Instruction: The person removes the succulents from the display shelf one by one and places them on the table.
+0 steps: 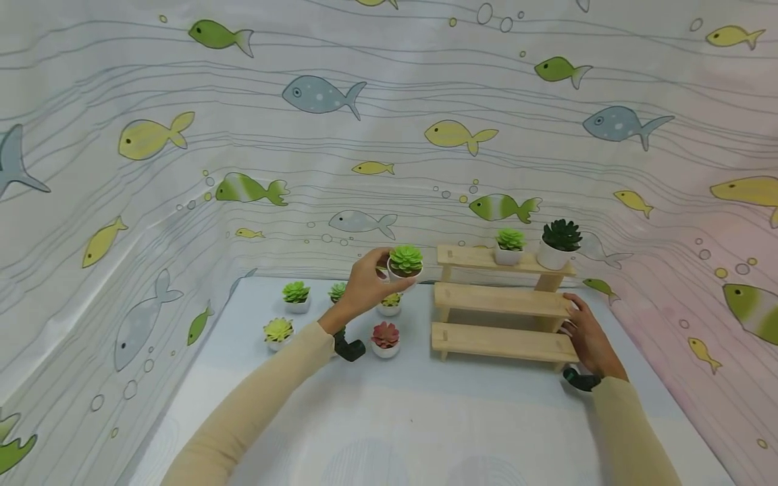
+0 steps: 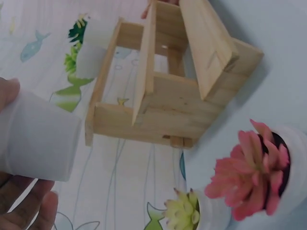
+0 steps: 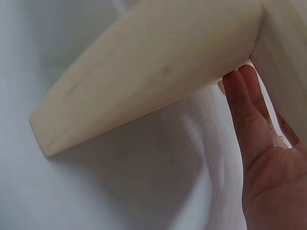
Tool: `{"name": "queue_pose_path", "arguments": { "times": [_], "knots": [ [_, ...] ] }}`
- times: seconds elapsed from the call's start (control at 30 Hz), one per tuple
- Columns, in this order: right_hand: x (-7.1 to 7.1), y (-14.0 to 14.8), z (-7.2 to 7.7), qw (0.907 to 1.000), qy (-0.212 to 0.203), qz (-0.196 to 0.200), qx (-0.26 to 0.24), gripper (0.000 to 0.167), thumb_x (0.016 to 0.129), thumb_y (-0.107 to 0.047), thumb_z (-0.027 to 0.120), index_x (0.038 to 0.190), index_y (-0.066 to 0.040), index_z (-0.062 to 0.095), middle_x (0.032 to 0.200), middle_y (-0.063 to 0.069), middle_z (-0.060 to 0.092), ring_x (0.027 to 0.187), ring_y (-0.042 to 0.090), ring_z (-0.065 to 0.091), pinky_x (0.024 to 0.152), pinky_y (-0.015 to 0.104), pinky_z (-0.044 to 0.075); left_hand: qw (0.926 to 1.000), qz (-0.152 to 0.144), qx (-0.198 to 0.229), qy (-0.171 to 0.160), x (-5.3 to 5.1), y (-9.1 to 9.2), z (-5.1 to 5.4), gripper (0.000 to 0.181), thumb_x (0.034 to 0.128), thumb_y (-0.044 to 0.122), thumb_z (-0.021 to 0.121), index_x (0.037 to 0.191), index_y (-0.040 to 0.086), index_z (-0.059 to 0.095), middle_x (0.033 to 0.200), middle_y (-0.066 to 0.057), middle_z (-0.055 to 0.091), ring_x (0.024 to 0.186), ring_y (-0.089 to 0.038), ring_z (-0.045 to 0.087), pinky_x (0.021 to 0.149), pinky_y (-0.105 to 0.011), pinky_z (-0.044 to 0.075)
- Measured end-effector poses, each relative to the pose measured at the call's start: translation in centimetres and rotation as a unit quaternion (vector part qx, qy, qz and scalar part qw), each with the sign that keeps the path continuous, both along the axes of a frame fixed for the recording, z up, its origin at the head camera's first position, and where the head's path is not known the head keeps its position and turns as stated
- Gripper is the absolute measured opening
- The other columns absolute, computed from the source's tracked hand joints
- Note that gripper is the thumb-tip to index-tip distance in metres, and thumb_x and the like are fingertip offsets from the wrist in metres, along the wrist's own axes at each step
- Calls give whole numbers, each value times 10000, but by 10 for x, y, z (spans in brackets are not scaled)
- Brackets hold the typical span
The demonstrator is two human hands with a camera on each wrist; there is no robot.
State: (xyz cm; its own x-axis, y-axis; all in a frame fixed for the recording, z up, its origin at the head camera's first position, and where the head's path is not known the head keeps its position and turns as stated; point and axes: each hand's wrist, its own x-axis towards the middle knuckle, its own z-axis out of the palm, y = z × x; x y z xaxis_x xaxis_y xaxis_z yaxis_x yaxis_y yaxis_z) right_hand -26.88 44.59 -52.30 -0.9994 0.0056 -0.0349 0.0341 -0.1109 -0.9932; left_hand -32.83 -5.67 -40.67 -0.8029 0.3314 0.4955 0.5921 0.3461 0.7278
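A green succulent in a white pot (image 1: 405, 262) is gripped by my left hand (image 1: 367, 283), raised left of the three-step wooden stand (image 1: 504, 299). In the left wrist view, fingers (image 2: 33, 206) curl round the white pot (image 2: 43, 136). My right hand (image 1: 587, 332) touches the stand's right side; in the right wrist view the fingers (image 3: 247, 105) lie against the wood (image 3: 153, 67). On the top step are a small green plant (image 1: 509, 247) and a larger dark green one (image 1: 559, 244), both in white pots.
Left of the stand are a red succulent (image 1: 385, 337), a yellow-green one (image 1: 390, 304), a green one (image 1: 296, 294) and a yellow one (image 1: 279, 331). Another green plant (image 1: 337, 291) is partly behind my left arm. A fish-patterned curtain (image 1: 389, 135) surrounds the table.
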Motion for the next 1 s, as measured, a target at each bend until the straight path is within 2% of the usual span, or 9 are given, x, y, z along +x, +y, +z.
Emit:
{"name": "queue_pose_path", "arguments": {
  "times": [0.2, 0.3, 0.43, 0.53, 0.83, 1.0],
  "knots": [
    [3, -1, 3, 9998, -161, -72, 14, 487, 1118, -359, 428, 1559, -384, 221, 1469, -35, 347, 1227, 152, 445, 851, 239, 511, 9998, -82, 79, 152, 7, -17, -7, 671, 844, 367, 869, 1374, 65, 587, 1123, -50, 658, 988, -181, 636, 847, -436, 579],
    [4, -2, 5, 9998, -190, -102, 46, 503, 1117, -366, 423, 1569, -376, 202, 1523, 11, 286, 1242, 166, 426, 848, 231, 512, 9998, -85, 86, 130, 10, -26, -11, 662, 847, 357, 869, 1376, 77, 585, 1133, -49, 662, 989, -178, 650, 859, -430, 582],
    [4, -3, 5, 9997, -216, -120, 31, 475, 1115, -358, 431, 1542, -395, 226, 1499, -5, 316, 1225, 161, 446, 844, 233, 515, 10000, 45, -41, -15, 17, -38, -15, 670, 846, 390, 866, 1378, 96, 585, 1130, -22, 668, 980, -156, 666, 853, -333, 581],
    [4, -4, 4, 9997, -195, -110, 23, 495, 1116, -354, 433, 1560, -379, 217, 1456, -42, 358, 1213, 151, 459, 847, 234, 514, 9998, 110, -82, -138, 22, -47, -18, 681, 845, 397, 865, 1382, 88, 582, 1134, -30, 669, 991, -163, 669, 855, -313, 581],
    [3, -3, 1, 9998, -169, -79, -25, 428, 1119, -345, 428, 1508, -406, 258, 1378, -89, 413, 1183, 136, 489, 837, 240, 516, 9979, 365, -264, -472, 37, -68, -27, 775, 839, 434, 862, 1440, 65, 540, 1171, -63, 645, 1016, -225, 687, 868, -364, 588],
    [3, -2, 1, 9999, -135, -56, 30, 462, 1119, -359, 424, 1539, -406, 237, 1446, -49, 363, 1222, 158, 451, 840, 234, 513, 9968, 518, -314, -513, 47, -79, -30, 793, 828, 448, 868, 1441, 65, 540, 1171, -69, 644, 1024, -234, 681, 889, -428, 582]
  ]
}}
